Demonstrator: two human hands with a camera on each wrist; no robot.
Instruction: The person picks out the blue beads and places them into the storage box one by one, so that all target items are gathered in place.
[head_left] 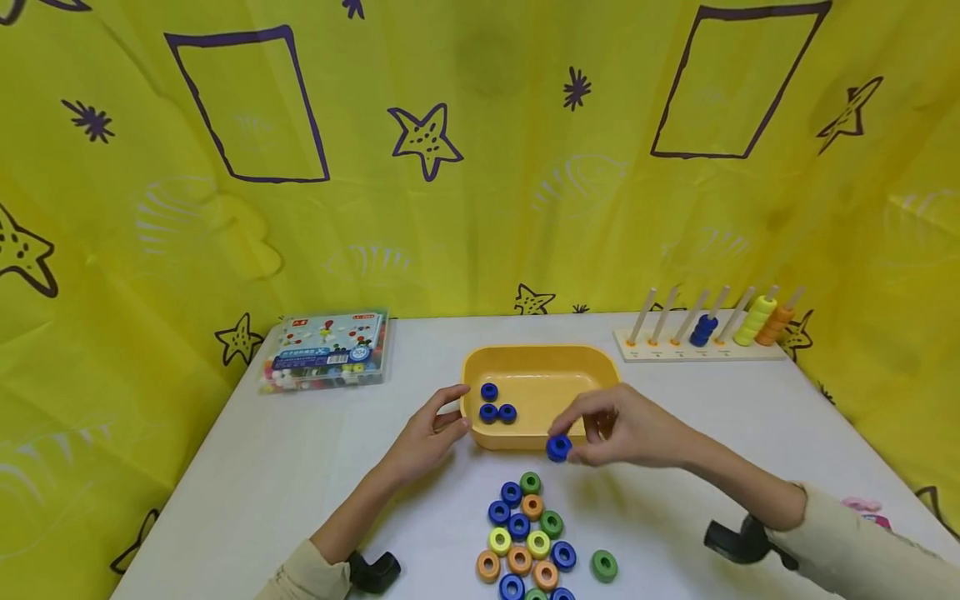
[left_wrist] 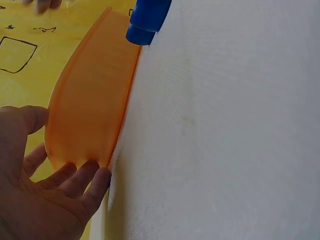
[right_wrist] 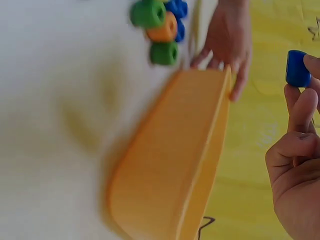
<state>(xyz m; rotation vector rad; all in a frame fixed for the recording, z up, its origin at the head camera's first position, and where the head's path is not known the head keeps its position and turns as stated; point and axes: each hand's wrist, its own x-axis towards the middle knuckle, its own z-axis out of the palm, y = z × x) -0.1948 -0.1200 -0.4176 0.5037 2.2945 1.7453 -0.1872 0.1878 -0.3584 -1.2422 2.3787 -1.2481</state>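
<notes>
A blue ring bead [head_left: 558, 448] is pinched between the thumb and fingers of my right hand [head_left: 626, 425], over the front edge of the yellow plastic bin [head_left: 555, 357]. The right wrist view shows the same bead [right_wrist: 298, 69] at the fingertips, above the level of the bin's rim. My left hand [head_left: 427, 437] holds the bin's left end, its thumb and fingers spread around the corner [left_wrist: 75, 125]. Three blue beads [head_left: 489, 413] lie inside the bin at its left. In front of it is a cluster of blue, green, orange and yellow beads [head_left: 519, 526].
A single green bead [head_left: 603, 566] lies right of the cluster. At the back right stands a wooden peg rack [head_left: 701, 353] with blue, yellow and orange beads on some pegs. A clear box of colourful pieces [head_left: 326, 350] sits at the back left. Yellow curtain [head_left: 480, 225] hangs behind the table.
</notes>
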